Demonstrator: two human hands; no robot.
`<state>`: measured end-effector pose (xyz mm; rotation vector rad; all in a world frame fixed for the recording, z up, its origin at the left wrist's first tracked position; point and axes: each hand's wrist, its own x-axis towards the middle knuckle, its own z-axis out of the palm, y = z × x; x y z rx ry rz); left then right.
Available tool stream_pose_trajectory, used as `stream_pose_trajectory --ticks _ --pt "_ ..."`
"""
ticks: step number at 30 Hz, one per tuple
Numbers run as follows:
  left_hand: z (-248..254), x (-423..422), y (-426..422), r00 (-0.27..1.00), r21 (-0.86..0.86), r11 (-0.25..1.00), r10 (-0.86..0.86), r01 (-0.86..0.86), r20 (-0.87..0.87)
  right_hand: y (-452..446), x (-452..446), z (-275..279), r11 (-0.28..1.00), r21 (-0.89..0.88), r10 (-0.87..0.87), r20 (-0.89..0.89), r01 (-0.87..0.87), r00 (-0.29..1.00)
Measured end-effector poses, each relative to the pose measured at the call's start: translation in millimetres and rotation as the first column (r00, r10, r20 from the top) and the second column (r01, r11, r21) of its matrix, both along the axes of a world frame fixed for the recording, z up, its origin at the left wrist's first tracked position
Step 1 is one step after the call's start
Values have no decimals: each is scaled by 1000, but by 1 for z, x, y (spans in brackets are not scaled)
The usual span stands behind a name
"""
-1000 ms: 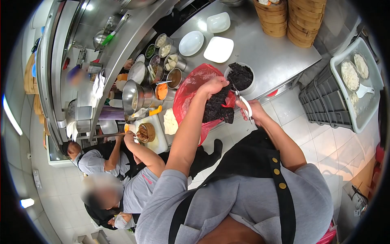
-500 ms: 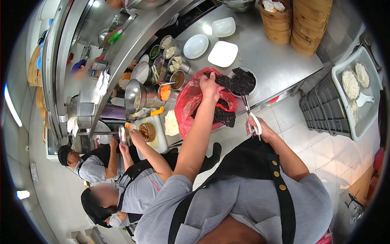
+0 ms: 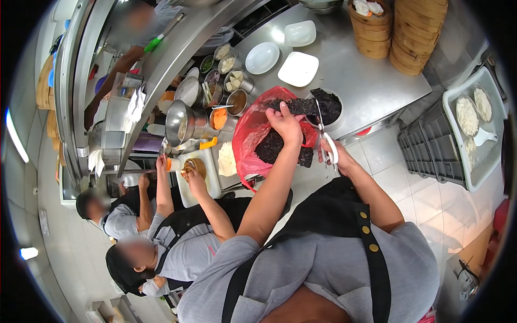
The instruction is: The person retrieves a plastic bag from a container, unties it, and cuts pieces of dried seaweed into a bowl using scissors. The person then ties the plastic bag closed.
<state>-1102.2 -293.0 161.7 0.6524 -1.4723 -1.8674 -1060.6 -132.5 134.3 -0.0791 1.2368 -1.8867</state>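
Note:
My left hand [image 3: 285, 125] holds a dark, crinkled strip [image 3: 298, 106] that looks like dried seaweed, above the red plastic bag [image 3: 249, 132]. More of the dark sheets [image 3: 269, 146] lie in the open bag under my left wrist. My right hand [image 3: 335, 153] is closed on white-handled scissors [image 3: 331, 149], whose blades reach up to the right end of the strip. Just beyond the blades stands a round white container [image 3: 338, 119] with dark pieces inside.
Plates [image 3: 298, 69] and stacked bamboo steamers [image 3: 412, 46] stand on the steel counter [image 3: 355, 70]. Metal food containers [image 3: 237, 101] are at the left. A grey crate [image 3: 431, 148] is at the right. Co-workers [image 3: 188, 247] work at the lower left.
The strip in my left hand now lies between hand and scissors, over the bag's right side. Since half a second ago, my right hand has moved slightly up and left. A co-worker's hand reached the bamboo basket.

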Motion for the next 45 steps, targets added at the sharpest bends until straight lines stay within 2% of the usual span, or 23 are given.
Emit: stream_pose_trajectory --ticks 4,10,13,16,17,21,23,26,29,32,35,41,43,45 --pt "-2 2 -5 999 -28 999 -42 42 5 -7 -1 -14 996 47 -83 29 82 996" --pt "-4 0 -7 977 9 1000 22 -24 210 -9 6 -14 977 130 -178 66 169 982" --pt "-6 1 -12 979 17 1000 5 -9 205 -9 7 -15 981 105 -168 61 161 984" --pt "-3 1 -11 989 152 984 74 -93 125 5 15 -3 994 55 -106 127 99 986" --pt "-4 1 -12 988 169 980 86 -107 129 9 18 -12 996 85 -5 77 -2 997" --pt "-3 5 2 984 217 966 115 -143 137 5 29 -7 998 32 48 -33 -47 998" --pt "2 6 18 975 214 959 150 -184 165 -2 23 -11 999 48 26 -40 -24 999" --pt "-5 10 22 992 232 970 45 -72 120 -10 12 -10 995 94 -39 -42 43 998" --pt "-12 8 16 988 205 977 28 -59 154 -12 9 -8 986 133 -93 -34 97 995" --pt "-13 5 2 975 300 954 -91 27 203 -12 8 -8 977 170 -130 4 128 991" --pt "-8 1 2 951 317 946 -38 -65 308 -14 8 -12 969 179 -179 27 171 984" --pt "-13 0 -1 953 325 945 -53 -49 299 -14 9 -18 972 152 -183 26 177 983" --pt "-13 0 1 959 301 948 15 -104 284 -13 11 -22 972 168 -164 0 162 986" --pt "-13 -1 2 961 281 950 61 -139 270 -7 13 -20 981 166 -111 65 99 992"
